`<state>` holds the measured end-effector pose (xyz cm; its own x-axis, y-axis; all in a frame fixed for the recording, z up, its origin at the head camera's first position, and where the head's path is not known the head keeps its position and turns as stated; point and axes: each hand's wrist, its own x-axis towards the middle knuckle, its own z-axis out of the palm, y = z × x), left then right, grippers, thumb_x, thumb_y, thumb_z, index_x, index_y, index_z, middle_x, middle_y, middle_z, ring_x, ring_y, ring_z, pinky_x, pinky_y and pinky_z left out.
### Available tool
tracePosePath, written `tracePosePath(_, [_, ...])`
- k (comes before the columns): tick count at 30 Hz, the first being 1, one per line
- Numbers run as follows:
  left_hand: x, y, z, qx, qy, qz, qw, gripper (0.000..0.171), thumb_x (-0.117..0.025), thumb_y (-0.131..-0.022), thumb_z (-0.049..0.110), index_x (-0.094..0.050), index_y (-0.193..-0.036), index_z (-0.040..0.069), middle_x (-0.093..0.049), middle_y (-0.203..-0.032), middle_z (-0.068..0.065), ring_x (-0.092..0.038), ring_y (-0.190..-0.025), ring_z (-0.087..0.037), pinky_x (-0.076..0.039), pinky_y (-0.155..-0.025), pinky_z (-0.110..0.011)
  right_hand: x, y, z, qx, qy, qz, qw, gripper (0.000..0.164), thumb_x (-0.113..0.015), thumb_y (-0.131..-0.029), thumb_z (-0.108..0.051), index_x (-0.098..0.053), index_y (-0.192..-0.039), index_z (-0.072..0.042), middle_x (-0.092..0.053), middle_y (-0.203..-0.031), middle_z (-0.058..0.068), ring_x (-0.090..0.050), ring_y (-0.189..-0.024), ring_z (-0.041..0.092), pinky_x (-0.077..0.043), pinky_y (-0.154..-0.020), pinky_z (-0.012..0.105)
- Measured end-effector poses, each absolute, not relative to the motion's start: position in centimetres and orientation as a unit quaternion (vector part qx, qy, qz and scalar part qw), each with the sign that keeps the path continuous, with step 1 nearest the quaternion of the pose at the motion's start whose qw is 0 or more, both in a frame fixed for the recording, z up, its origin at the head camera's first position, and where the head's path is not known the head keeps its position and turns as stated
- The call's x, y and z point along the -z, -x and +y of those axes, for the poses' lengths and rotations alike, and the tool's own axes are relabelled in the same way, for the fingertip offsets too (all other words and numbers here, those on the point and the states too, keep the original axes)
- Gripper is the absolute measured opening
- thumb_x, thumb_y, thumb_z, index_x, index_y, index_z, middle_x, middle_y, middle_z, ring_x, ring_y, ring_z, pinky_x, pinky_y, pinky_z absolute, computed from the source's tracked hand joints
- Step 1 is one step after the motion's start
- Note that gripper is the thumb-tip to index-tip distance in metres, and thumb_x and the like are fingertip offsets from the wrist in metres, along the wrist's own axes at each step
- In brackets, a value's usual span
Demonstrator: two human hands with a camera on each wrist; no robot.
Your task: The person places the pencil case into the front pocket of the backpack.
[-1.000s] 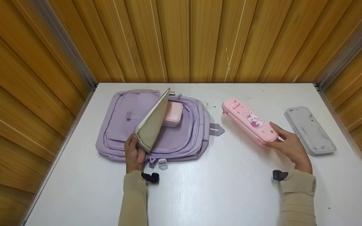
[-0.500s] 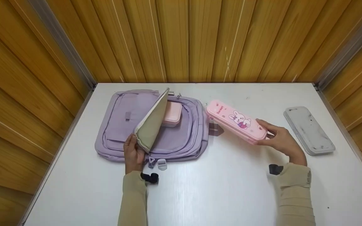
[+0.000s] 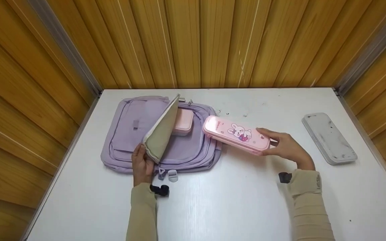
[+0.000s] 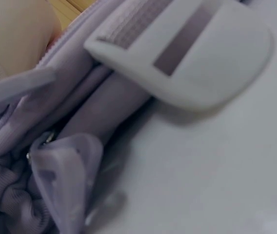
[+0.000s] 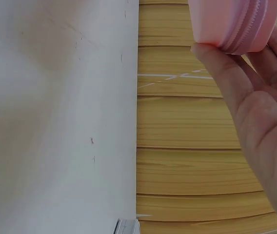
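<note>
A purple backpack (image 3: 129, 113) lies flat on the table with its front flap (image 3: 162, 134) lifted, the pale lining showing. My left hand (image 3: 142, 167) pinches the flap's near edge. Inside the opened part sits a pink box (image 3: 184, 120), partly hidden behind the flap. My right hand (image 3: 286, 147) grips one end of a pink zippered pencil case (image 3: 224, 131) printed with a rabbit. Its far end hangs over the backpack's right side, and in the right wrist view the pencil case (image 5: 236, 24) is held clear of the table between thumb and fingers.
A grey-white oblong case (image 3: 330, 139) lies on the table's right side. By the backpack's near edge are a pale strap buckle (image 3: 173, 175) and a triangular zipper pull (image 3: 161, 173). Wood-patterned panels (image 3: 213, 43) stand along the back and both sides of the white table (image 3: 226, 207).
The right hand has carried the pencil case leftward, from beside the backpack to over its right edge. The left hand and the lifted flap have stayed nearly still.
</note>
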<state>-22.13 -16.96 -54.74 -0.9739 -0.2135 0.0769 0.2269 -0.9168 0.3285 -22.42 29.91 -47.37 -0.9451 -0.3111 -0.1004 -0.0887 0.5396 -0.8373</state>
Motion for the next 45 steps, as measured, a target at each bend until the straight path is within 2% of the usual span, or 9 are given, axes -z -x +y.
tracePosePath(8, [54.6, 22.2, -17.0, 0.978, 0.013, -0.176, 0.114, 0.010, -0.076, -0.074, -0.001, -0.073, -0.083, 0.002, -0.072, -0.083, -0.008, -0.069, -0.082, -0.015, -0.056, -0.079, -0.025, 47.2, 23.1, 28.2, 0.453, 0.149, 0.869, 0.136, 0.081, -0.085, -0.071, -0.023, -0.046, -0.143, -0.027, -0.035, -0.154, 0.006, -0.032, -0.142, 0.033, -0.039, -0.108, 0.045])
tracePosePath(16, [54.7, 22.1, -17.0, 0.975, 0.014, -0.192, 0.114, 0.006, -0.074, -0.076, 0.001, -0.072, -0.082, 0.003, -0.071, -0.081, -0.006, -0.068, -0.081, -0.014, -0.056, -0.077, -0.023, 47.2, 23.8, 26.5, 0.472, 0.193, 0.849, 0.139, 0.079, -0.085, -0.070, -0.016, -0.049, -0.140, -0.016, -0.040, -0.151, 0.009, -0.033, -0.141, 0.031, -0.040, -0.108, 0.038])
tracePosePath(33, [54.7, 22.2, -16.9, 0.977, 0.008, -0.179, 0.113, 0.009, -0.076, -0.073, -0.001, -0.073, -0.081, 0.002, -0.072, -0.082, -0.007, -0.069, -0.082, -0.014, -0.056, -0.079, -0.023, 46.9, 24.9, 23.9, 0.440, 0.235, 0.851, 0.166, 0.080, -0.085, -0.069, -0.017, -0.049, -0.140, -0.013, -0.040, -0.150, 0.011, -0.037, -0.139, 0.033, -0.039, -0.109, 0.042])
tracePosePath(39, [54.7, 22.2, -16.9, 0.977, 0.003, -0.180, 0.118, 0.009, -0.075, -0.074, -0.001, -0.072, -0.082, 0.001, -0.072, -0.082, -0.008, -0.069, -0.082, -0.015, -0.056, -0.080, -0.024, 46.7, 25.3, 22.5, 0.424, 0.245, 0.855, 0.171, 0.078, -0.085, -0.069, -0.020, -0.050, -0.139, -0.016, -0.044, -0.149, 0.006, -0.039, -0.138, 0.032, -0.036, -0.111, 0.046])
tracePosePath(45, [54.7, 22.2, -16.9, 0.974, -0.004, -0.189, 0.123, 0.010, -0.077, -0.073, 0.000, -0.071, -0.082, 0.001, -0.071, -0.082, -0.007, -0.068, -0.082, -0.015, -0.055, -0.079, -0.024, 46.8, 25.6, 21.1, 0.413, 0.261, 0.856, 0.170, 0.076, -0.084, -0.070, -0.017, -0.052, -0.138, -0.014, -0.048, -0.146, 0.005, -0.042, -0.136, 0.030, -0.037, -0.111, 0.044])
